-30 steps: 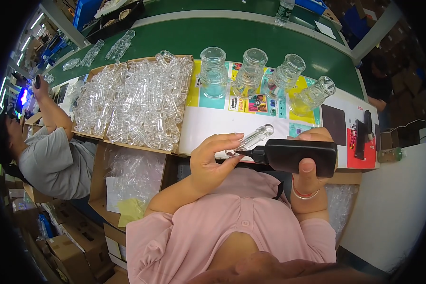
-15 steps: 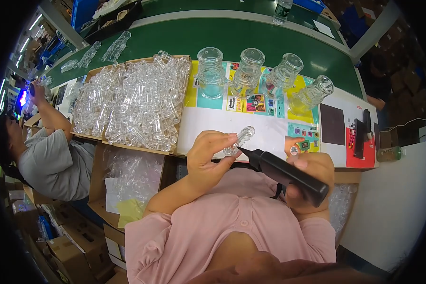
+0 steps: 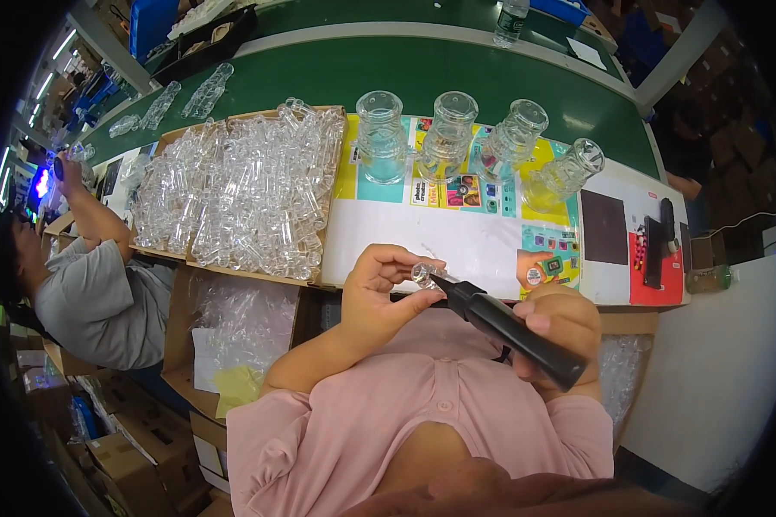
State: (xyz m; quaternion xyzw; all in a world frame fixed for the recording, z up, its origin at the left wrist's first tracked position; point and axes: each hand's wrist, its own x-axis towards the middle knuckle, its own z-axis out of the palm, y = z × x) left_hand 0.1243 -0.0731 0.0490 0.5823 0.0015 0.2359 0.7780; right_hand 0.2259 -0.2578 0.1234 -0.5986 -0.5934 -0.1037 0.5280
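Observation:
My left hand (image 3: 381,291) pinches a small clear plastic tube-shaped piece (image 3: 422,273) between thumb and fingers, with its round end showing. My right hand (image 3: 569,323) is wrapped round a black bottle (image 3: 517,334) with a pointed nozzle. The nozzle's tip meets the rim of the clear piece, or lies just in front of it; I cannot tell whether it touches. To the left, cardboard trays (image 3: 330,215) hold a heap of similar clear pieces (image 3: 259,189). Several larger clear jar-shaped vessels (image 3: 379,138) stand in a row beyond my hands.
A printed cardboard sheet (image 3: 388,233) covers the table in front of me. Further back are the green tabletop (image 3: 302,69), loose clear pieces (image 3: 207,92) and a water bottle (image 3: 510,21). Another person (image 3: 103,289) sits at the left. A black object (image 3: 653,250) lies on the right.
The clear piece has turned in my left hand, so its round end shows instead of its length. The black bottle has shifted slightly left and down, its nozzle still at the piece.

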